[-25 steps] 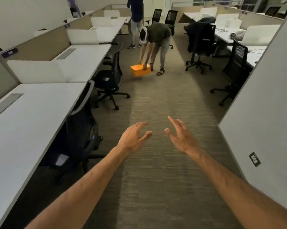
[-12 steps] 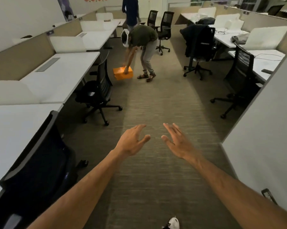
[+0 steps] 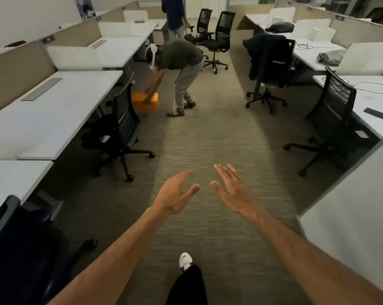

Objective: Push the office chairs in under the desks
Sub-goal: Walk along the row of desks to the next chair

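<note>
The view is further down the aisle than half a second ago: the near chair [image 3: 21, 249] at lower left has slid almost out of frame, only its dark back and one caster showing, tucked against the desk edge [image 3: 12, 183]. The left chair [image 3: 120, 133] looms bigger at left of centre, seat under its desk [image 3: 60, 111], base out on the carpet. Small plaques sit on the partition at upper left, their writing too blurred to read. The left hand [image 3: 175, 194] hangs over the carpet, fingers spread, holding nothing; the right hand [image 3: 232, 190] is just beside it, palm inward, also empty, thumbs near but apart. A white shoe [image 3: 185, 260] has stepped well up into the lower centre. The bending person [image 3: 177, 64] has the orange box [image 3: 145, 102] down at floor level now, partly behind the left chair. At right, the jacket chair [image 3: 269, 62] and the right chair [image 3: 331, 119] stand out in the aisle. A pale panel [image 3: 351, 216] cuts off the right desk [image 3: 366, 106].
</note>
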`<state>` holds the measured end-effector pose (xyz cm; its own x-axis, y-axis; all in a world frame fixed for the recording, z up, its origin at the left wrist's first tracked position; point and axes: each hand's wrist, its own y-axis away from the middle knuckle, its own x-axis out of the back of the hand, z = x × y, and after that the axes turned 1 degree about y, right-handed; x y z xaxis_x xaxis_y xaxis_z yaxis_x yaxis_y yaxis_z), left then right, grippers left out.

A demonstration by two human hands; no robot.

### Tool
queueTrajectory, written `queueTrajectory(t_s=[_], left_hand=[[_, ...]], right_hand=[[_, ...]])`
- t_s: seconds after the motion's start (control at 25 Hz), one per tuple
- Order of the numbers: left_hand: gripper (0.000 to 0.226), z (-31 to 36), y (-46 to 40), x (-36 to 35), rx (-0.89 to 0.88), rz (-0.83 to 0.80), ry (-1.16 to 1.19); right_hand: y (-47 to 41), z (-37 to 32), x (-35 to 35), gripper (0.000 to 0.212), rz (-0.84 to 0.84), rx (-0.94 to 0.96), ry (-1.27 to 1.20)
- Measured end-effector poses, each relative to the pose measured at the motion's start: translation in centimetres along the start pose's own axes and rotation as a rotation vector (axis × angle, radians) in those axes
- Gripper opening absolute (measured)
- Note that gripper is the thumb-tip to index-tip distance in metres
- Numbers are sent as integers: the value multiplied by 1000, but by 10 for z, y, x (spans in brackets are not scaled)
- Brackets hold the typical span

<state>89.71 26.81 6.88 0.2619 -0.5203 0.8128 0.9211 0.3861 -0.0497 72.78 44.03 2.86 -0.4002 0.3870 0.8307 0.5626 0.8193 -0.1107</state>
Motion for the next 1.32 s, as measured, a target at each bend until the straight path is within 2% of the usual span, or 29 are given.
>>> queueTrajectory(t_s=[0.16, 0.56, 0.76, 1.0, 1.12, 1.32], left_hand=[[71, -43, -102, 12, 15, 47, 53], [67, -133, -325, 60, -3, -46, 46], [63, -188, -436, 60, 71, 13, 79], [69, -253, -567, 71, 217, -2, 52], [74, -280, -624, 97, 294, 57, 45], [72, -319, -687, 134, 384, 146, 46]], right_hand=[[-108, 25, -6, 94, 21, 22, 13], [-333, 59, -27, 91, -38, 65, 43], [-458, 109, -41, 90, -148, 98, 64], [-629, 158, -45, 95, -279, 193, 51], [-718, 162, -38, 100, -326, 246, 38], [-835, 142, -44, 93, -408, 352, -6]])
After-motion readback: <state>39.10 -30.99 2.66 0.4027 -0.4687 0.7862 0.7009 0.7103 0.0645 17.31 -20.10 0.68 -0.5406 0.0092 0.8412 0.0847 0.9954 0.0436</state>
